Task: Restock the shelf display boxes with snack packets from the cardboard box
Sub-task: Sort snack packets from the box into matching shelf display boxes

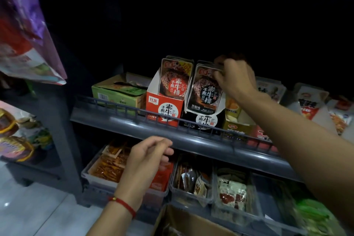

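On the upper shelf a red display box (162,110) stands full of upright red-label snack packets (175,78). Beside it to the right is a black display box (205,120) with black-label snack packets (206,90). My right hand (234,79) reaches over the black box and pinches the top edges of its packets. My left hand (147,156) hovers in front of the shelf rail with loosely curled fingers and holds nothing. The cardboard box (183,222) shows at the bottom edge, below the shelves.
A green display box (115,93) sits left of the red one; a yellow box (235,122) and more packets stand to the right. The grey shelf rail (134,113) fronts the upper shelf. Clear bins of snacks (193,180) fill the lower shelf. Bags hang at the left (24,30).
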